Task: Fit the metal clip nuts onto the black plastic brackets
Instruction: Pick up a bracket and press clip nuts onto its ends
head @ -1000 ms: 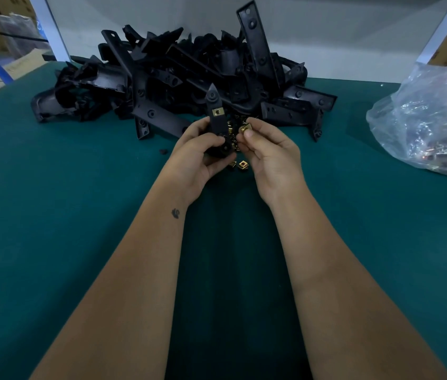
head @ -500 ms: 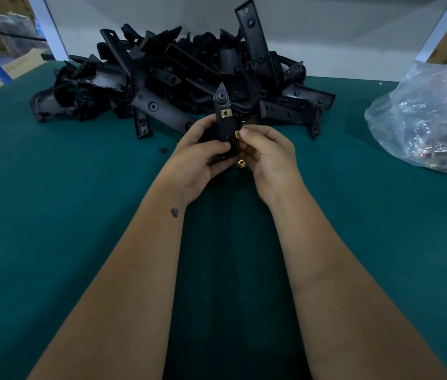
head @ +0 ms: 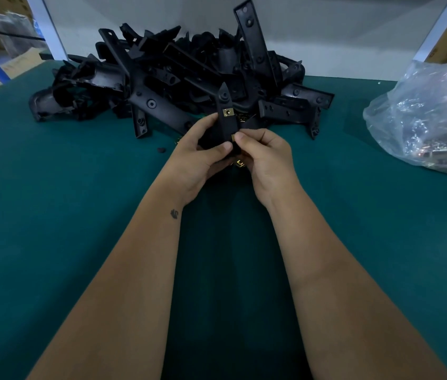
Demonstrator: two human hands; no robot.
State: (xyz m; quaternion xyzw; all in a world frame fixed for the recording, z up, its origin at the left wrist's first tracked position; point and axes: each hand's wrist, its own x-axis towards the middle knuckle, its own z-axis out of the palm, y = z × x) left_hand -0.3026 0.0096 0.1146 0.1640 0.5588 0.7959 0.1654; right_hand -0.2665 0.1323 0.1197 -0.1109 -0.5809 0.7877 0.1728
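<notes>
Green mat (head: 52, 215) is carrying a bracket pile (head: 178, 78).
Before that pile, left hand (head: 203, 157) is gripping a bracket (head: 226, 119); right hand (head: 266, 154) is pinching a clip nut (head: 232, 137). No readable writing.

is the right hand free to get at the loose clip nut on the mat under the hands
Probably not yet: the right hand is pinching a clip nut against the held bracket. The loose clip nut lies just beneath, uncovered.

My bench (head: 52, 215) has a green mat surface. A heap of black plastic brackets (head: 178, 86) lies at its far edge, left of centre. A clear plastic bag (head: 425, 119) rests at the right edge. A few brass clip nuts (head: 240, 163) lie near the heap, partly hidden beneath my hands.
</notes>
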